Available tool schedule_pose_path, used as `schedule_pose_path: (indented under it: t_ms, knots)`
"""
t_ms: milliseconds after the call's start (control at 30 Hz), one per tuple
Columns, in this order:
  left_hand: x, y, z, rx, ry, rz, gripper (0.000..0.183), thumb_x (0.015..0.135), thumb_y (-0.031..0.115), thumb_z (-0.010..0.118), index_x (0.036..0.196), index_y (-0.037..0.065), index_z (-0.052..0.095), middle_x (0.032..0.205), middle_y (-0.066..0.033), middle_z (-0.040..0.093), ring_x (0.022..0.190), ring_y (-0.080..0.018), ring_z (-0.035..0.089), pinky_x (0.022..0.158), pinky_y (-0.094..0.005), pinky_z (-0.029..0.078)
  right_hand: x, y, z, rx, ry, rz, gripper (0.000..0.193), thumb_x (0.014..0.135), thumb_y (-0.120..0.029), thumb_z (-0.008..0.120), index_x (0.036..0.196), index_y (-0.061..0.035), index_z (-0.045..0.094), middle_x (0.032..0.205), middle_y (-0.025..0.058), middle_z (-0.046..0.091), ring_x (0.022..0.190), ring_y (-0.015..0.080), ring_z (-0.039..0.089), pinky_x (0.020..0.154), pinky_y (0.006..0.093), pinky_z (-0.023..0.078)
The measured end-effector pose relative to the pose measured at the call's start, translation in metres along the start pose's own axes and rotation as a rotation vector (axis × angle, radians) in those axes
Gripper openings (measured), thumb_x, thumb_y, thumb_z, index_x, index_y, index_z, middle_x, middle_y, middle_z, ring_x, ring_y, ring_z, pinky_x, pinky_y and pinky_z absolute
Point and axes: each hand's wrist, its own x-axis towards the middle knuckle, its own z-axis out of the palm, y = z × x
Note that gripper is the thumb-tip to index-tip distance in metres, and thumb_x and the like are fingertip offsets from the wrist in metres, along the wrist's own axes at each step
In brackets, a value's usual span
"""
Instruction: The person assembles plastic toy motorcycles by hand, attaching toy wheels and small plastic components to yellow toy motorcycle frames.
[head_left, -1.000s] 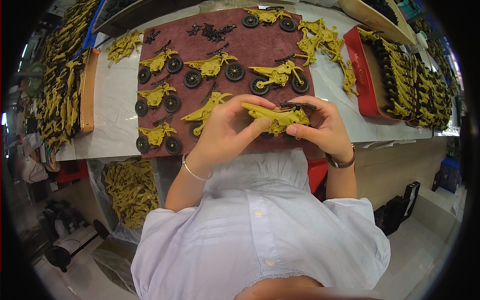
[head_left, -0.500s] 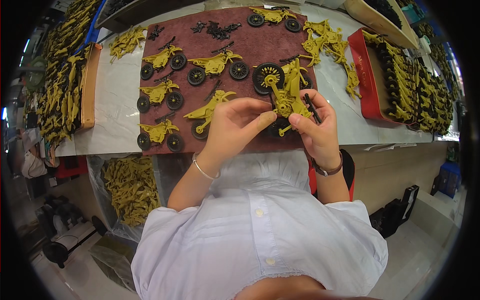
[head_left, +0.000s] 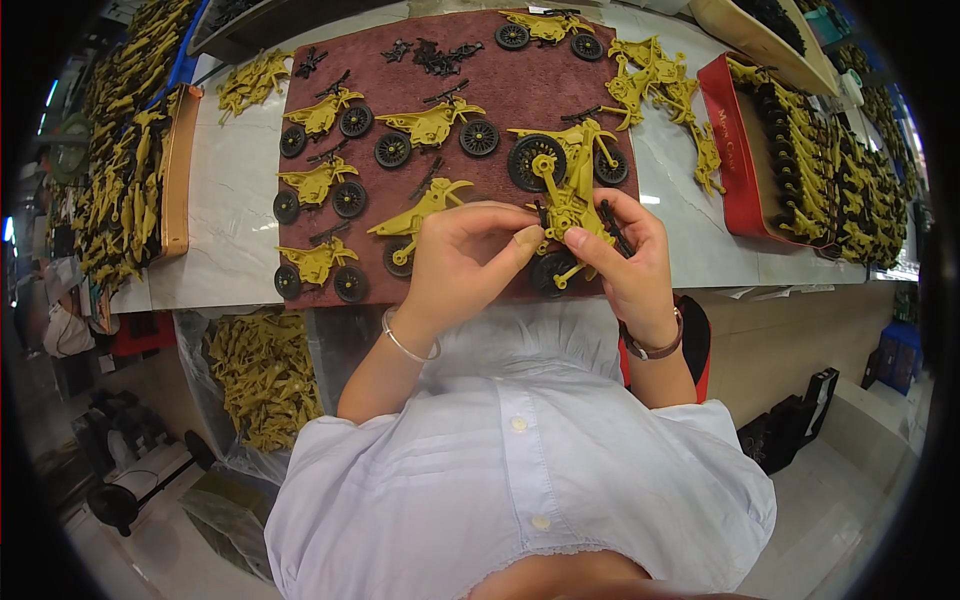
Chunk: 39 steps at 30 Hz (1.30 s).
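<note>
A yellow toy motorcycle (head_left: 572, 205) with black wheels is tilted up between my hands over the cloth. My right hand (head_left: 635, 262) grips its frame, thumb on the near side, and the black handlebar (head_left: 615, 228) shows along the fingers. Against the left side of the frame my left hand (head_left: 468, 255) is closed in a pinch, with a small black part (head_left: 542, 212) just showing at its fingertips; the rest is hidden. Beside that hand stands another toy motorcycle (head_left: 415, 220) with its wheel partly covered. Behind the held one, a further motorcycle (head_left: 612, 160) is partly hidden.
Several finished-looking motorcycles (head_left: 428, 128) rest on the maroon cloth (head_left: 540, 90). Loose black parts (head_left: 445, 58) lie at its far side. Yellow pieces (head_left: 655, 85) are heaped to its right, near a red box (head_left: 728, 150) of motorcycles. Below left sits a bag of yellow parts (head_left: 262, 380).
The held motorcycle has turned slightly and its lower end has shifted left. My right thumb has moved left along the frame; my left fingertips stay close against it.
</note>
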Motion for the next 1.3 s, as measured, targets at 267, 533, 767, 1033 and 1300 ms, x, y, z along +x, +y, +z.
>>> schedule_pose_path:
  t_ms: [267, 533, 767, 1033, 1300]
  knots:
    - [-0.002, -0.001, 0.001, 0.013, 0.063, 0.019, 0.009, 0.078, -0.002, 0.062, 0.086, -0.006, 0.063, 0.083, -0.008, 0.064, 0.074, -0.01, 0.059, 0.067, -0.0224, 0.048, -0.002, -0.003, 0.004, -0.123, 0.02, -0.038, 0.029, 0.077, -0.005, 0.067, 0.102, 0.0036, 0.056, 0.093, 0.004, 0.061, 0.085, 0.0075, 0.055, 0.075, 0.0216, 0.044]
    - [-0.001, 0.005, 0.009, 0.145, 0.165, -0.004, 0.01, 0.08, 0.004, 0.062, 0.078, -0.006, 0.063, 0.075, -0.0069, 0.063, 0.07, -0.0076, 0.057, 0.058, -0.0205, 0.045, -0.003, -0.001, 0.008, -0.176, 0.051, -0.082, 0.03, 0.076, -0.004, 0.068, 0.102, 0.0045, 0.055, 0.096, 0.0049, 0.059, 0.087, 0.0079, 0.053, 0.074, 0.0213, 0.044]
    - [-0.004, -0.003, 0.006, 0.106, 0.097, 0.136, 0.004, 0.079, -0.004, 0.06, 0.081, -0.008, 0.061, 0.084, -0.0068, 0.061, 0.072, -0.0067, 0.055, 0.063, -0.0186, 0.045, -0.006, 0.001, 0.011, -0.214, 0.092, -0.14, 0.033, 0.075, -0.002, 0.068, 0.104, 0.0055, 0.054, 0.097, 0.0052, 0.059, 0.088, 0.0082, 0.053, 0.074, 0.0205, 0.044]
    - [-0.001, 0.001, 0.001, 0.017, 0.058, 0.04, 0.012, 0.077, 0.001, 0.066, 0.086, -0.006, 0.063, 0.087, -0.0107, 0.064, 0.079, -0.0124, 0.06, 0.07, -0.0239, 0.048, -0.004, 0.0, 0.005, -0.126, 0.056, -0.108, 0.035, 0.076, -0.001, 0.068, 0.107, 0.0057, 0.053, 0.099, 0.006, 0.058, 0.09, 0.0093, 0.054, 0.076, 0.0209, 0.044]
    - [0.003, 0.008, 0.0, 0.121, 0.068, -0.008, 0.012, 0.08, 0.005, 0.064, 0.087, -0.005, 0.063, 0.079, -0.0052, 0.064, 0.07, -0.0081, 0.058, 0.062, -0.0215, 0.047, -0.008, -0.003, 0.01, -0.185, 0.044, -0.131, 0.034, 0.076, -0.001, 0.068, 0.106, 0.0043, 0.054, 0.098, 0.0051, 0.058, 0.089, 0.0086, 0.055, 0.071, 0.0201, 0.046]
